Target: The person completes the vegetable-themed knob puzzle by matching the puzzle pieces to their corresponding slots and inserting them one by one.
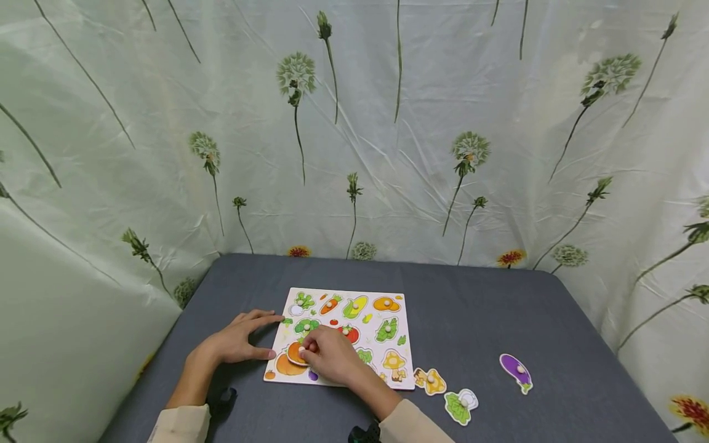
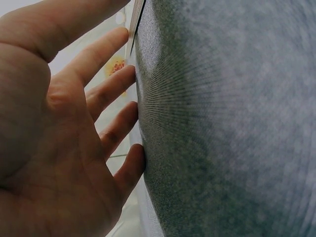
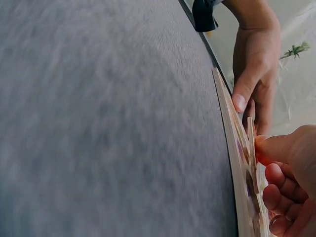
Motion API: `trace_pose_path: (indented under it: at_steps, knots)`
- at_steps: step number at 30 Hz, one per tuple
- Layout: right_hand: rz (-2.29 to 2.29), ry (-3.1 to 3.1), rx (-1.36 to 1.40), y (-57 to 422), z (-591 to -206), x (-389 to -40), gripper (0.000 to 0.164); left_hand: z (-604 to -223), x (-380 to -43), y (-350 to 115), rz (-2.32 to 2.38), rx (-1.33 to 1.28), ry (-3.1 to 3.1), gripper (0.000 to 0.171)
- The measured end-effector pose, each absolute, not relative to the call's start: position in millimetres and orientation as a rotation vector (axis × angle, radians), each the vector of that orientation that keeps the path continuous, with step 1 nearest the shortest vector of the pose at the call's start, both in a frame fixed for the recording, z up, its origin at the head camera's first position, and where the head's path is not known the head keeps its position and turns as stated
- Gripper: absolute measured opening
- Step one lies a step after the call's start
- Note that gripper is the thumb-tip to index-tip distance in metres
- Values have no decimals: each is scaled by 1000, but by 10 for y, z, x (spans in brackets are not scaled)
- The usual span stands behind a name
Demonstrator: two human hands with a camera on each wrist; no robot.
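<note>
Two risks I see: my right hand (image 1: 331, 360) pinches the orange piece's (image 1: 295, 353) peg tilted; it may jam unless my flat, empty left hand (image 1: 238, 340) holds the puzzle board (image 1: 402, 357).

1. No writing, number, brand or sign can be read in any of the three views.
2. The puzzle board (image 1: 382, 320) bears only painted vegetable pictures, with no letters on it.
3. The loose pieces on the table (image 1: 554, 320), a purple eggplant piece (image 1: 516, 371) among them, carry pictures only.
4. The curtain (image 1: 388, 123) behind the table shows a printed flower pattern and no words.
5. The two wrist views show grey cloth and skin, nothing lettered.
</note>
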State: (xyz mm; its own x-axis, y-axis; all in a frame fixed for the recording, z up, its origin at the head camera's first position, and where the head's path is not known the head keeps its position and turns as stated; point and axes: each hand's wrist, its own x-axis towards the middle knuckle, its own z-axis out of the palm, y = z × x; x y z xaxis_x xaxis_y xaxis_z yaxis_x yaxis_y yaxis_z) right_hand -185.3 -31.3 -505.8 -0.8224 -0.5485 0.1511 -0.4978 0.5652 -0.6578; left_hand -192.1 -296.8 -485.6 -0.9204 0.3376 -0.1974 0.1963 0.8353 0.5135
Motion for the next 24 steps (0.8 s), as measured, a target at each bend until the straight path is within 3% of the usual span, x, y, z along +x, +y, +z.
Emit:
trace_pose_path:
  at_steps: [24]
  knots:
    - [-1085,2710,-1019,-532,-5073,-1734,7,-4822,-1904,-2956,732,430,2751,81]
